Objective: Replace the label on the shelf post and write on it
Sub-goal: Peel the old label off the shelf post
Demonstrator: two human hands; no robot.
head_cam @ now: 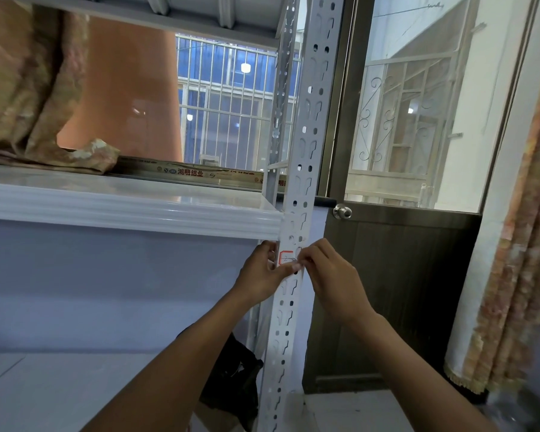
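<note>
The label (286, 256) is stuck on the shelf post (306, 145), just below the front edge of the shelf (138, 210). Its lower right corner appears to be pinched by the right hand (328, 275) — the nearer one. The post is gripped by the left hand (261, 272), its thumb laid under the label — a peel leftward seems called for.

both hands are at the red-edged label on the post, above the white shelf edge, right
No: in the head view the red-edged label sits below the white shelf edge. Left hand and right hand are both at it on the post.
</note>
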